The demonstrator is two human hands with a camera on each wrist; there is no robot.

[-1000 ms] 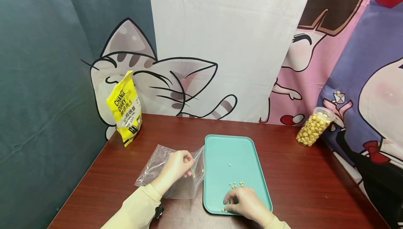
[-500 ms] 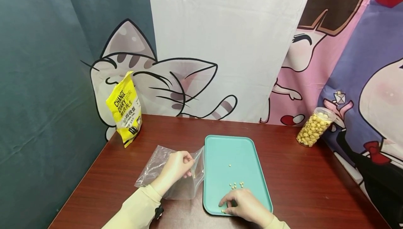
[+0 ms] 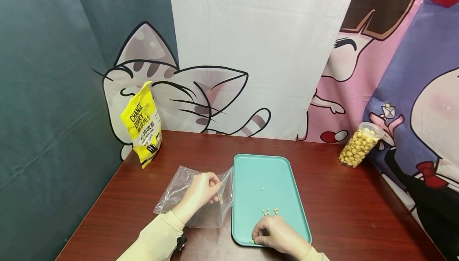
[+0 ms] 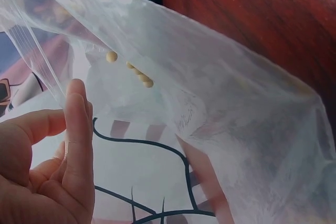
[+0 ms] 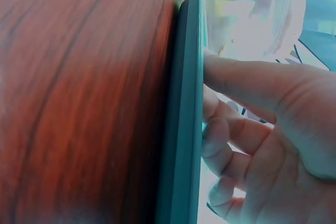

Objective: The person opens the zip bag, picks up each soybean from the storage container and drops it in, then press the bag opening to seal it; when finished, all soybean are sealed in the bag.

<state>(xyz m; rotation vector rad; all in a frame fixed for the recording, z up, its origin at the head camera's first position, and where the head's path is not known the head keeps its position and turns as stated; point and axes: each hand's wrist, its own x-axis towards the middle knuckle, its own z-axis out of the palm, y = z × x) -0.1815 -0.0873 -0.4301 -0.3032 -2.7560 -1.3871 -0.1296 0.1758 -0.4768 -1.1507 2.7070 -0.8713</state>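
My left hand (image 3: 201,189) pinches the upper edge of a clear zip bag (image 3: 172,189), holding its mouth open toward the tray. Several round, pale yellow soybeans (image 4: 111,56) show inside the bag in the left wrist view. Low on the turquoise tray (image 3: 247,173), my right hand (image 3: 277,235) has its thumb and forefinger brought together at a soybean near the front rim. The fingertips mostly hide that bean, and the tray rim covers them in the right wrist view. Further up the tray lie several loose soybeans (image 3: 268,214) and a single one (image 3: 262,189).
A yellow snack bag (image 3: 143,127) stands at the table's back left. At the back right, a clear jar of popcorn (image 3: 359,145) leans sideways. Printed cloth (image 3: 265,53) hangs behind the wooden table (image 3: 340,209).
My right hand's forefinger has reached left, then drawn in to meet the thumb over the soybeans by the front rim. The left hand and the zip bag have stayed in place.
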